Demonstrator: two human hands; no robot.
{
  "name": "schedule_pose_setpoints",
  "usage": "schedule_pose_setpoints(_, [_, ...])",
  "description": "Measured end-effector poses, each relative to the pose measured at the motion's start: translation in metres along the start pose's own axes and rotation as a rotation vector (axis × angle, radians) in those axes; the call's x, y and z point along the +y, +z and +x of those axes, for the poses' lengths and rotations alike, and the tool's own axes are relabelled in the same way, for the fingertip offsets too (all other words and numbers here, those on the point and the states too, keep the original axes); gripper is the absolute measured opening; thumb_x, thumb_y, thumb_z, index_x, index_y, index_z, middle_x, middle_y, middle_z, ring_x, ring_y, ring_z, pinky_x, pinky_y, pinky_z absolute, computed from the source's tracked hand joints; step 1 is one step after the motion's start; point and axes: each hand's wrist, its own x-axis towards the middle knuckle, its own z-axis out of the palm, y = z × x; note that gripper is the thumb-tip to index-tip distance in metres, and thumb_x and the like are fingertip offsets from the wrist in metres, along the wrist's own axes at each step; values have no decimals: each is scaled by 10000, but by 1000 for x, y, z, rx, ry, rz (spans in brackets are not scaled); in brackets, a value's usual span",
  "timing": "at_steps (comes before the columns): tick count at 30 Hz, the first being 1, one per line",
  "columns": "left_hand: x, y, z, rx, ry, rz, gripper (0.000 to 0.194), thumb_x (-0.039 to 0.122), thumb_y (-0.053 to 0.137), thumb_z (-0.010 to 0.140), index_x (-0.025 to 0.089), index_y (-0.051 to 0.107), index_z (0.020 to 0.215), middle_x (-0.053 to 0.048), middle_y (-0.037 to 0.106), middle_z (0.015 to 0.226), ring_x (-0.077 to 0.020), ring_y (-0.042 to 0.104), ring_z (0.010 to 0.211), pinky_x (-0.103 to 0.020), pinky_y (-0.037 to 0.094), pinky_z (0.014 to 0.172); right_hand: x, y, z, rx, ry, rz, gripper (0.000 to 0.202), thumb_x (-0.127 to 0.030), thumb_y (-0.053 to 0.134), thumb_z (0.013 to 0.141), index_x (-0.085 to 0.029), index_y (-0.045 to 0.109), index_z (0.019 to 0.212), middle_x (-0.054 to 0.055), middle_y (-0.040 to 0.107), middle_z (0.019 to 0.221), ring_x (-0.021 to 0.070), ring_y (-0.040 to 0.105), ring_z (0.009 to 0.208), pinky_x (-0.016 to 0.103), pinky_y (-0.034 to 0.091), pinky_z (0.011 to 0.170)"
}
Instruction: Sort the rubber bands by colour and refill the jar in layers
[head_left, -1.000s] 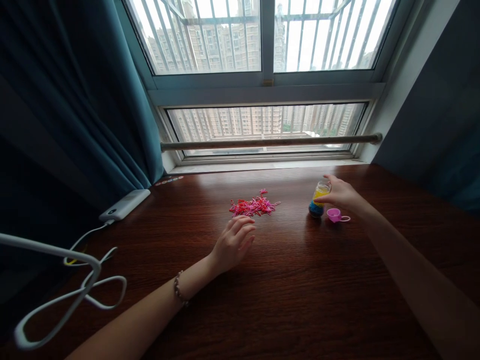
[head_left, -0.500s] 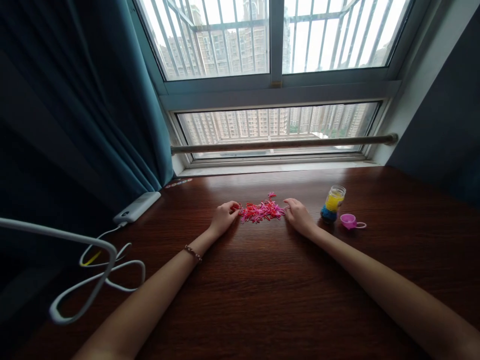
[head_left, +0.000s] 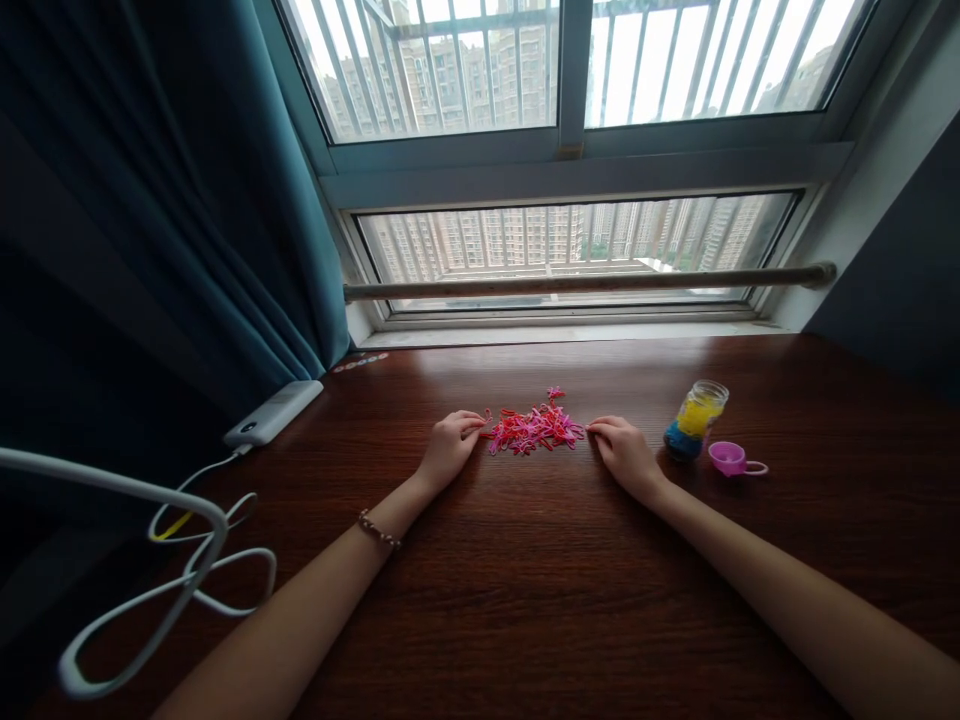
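Observation:
A loose pile of small pink and red loops (head_left: 534,430), too small to name for certain, lies on the dark wooden table between my hands. At its left edge is my left hand (head_left: 450,447), with thumb and fingers brought together at the outermost loops. Across from it, my right hand (head_left: 624,455) rests on the table, fingers pressed together and tips at the pile's right edge. Whatever sits between either hand's fingertips is too small to make out. A little clump of pink loops (head_left: 555,393) lies just behind the pile.
Right of my right hand stands a clear jar (head_left: 696,420) with yellow and blue contents, beside a pink cup-shaped piece (head_left: 727,458) with a ring. At left are a white power bank (head_left: 274,413), a looping white cable (head_left: 217,540) and a blue curtain (head_left: 300,250). A window is behind.
The view has shifted slightly. My right hand has moved a little outward from the pile, its fingers now straighter. My left hand stays at the left edge.

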Motion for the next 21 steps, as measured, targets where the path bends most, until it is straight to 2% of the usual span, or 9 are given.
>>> schedule_pose_setpoints(5, [-1,0,-1,129,-127,-125,101,220,563,741,162,630,789,-39,637,807,-151,596,744,-260,485,696,-2,-5,1,113,68,95,176,-142,471,765,-156,643,799,64,625,851,181,581,766,308,466,730])
schedule_pose_setpoints(9, [10,0,-3,97,-170,-242,140,290,585,736,158,609,776,-30,636,754,-143,595,697,-246,481,653,-7,-11,2,114,113,172,126,-176,512,745,-173,634,717,29,623,744,159,575,665,279,461,639])
schedule_pose_setpoints(12, [29,-1,-8,-48,-106,-382,197,300,617,720,151,609,849,-42,643,781,-142,598,710,-239,478,661,-10,-12,2,134,162,248,116,-205,528,740,-174,640,753,28,636,749,159,588,667,278,472,640])
schedule_pose_setpoints(16, [51,-3,-16,-387,-38,-517,210,313,609,732,136,642,841,-56,656,744,-145,604,682,-232,472,641,-9,-10,2,138,190,323,136,-231,545,735,-174,648,802,35,657,774,167,608,686,291,493,664])
schedule_pose_setpoints(17, [52,-3,-17,-421,-45,-523,221,323,589,748,136,644,853,-50,655,708,-141,601,654,-229,467,622,-8,-9,2,139,189,337,141,-235,545,735,-174,650,806,38,661,782,169,612,692,295,497,670])
schedule_pose_setpoints(18, [52,-3,-17,-400,-59,-501,232,334,562,768,138,643,862,-41,650,676,-135,593,628,-225,459,606,-7,-9,2,140,190,351,145,-238,547,736,-173,653,810,42,663,788,172,615,700,301,500,677])
schedule_pose_setpoints(19, [50,-3,-16,-329,-79,-444,240,343,534,785,142,642,857,-33,642,656,-127,579,604,-222,447,591,-7,-8,3,141,197,369,147,-241,551,735,-172,654,813,45,665,793,175,617,706,306,503,682])
schedule_pose_setpoints(21, [43,-3,-13,-130,-125,-247,241,355,509,793,150,635,798,-18,615,631,-113,534,564,-217,413,555,-11,-8,3,129,222,433,148,-244,566,728,-165,654,817,50,666,800,179,620,720,312,506,700])
